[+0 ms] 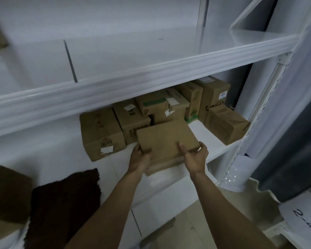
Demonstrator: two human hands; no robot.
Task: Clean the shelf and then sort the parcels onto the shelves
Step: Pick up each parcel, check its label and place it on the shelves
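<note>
step: sorting parcels | both hands, left point(140, 158) and right point(196, 156), clamped on flat parcel point(166, 139), frame centre | next: probably slide it onto shelf point(201, 130) beside the stacked boxes point(126, 121)

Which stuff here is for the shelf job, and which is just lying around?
For the job:
flat brown parcel, held by the left hand and right hand
boxes at the back
white shelf
dark cloth

Just lying about:
paper marked 2-4
grey curtain
</note>
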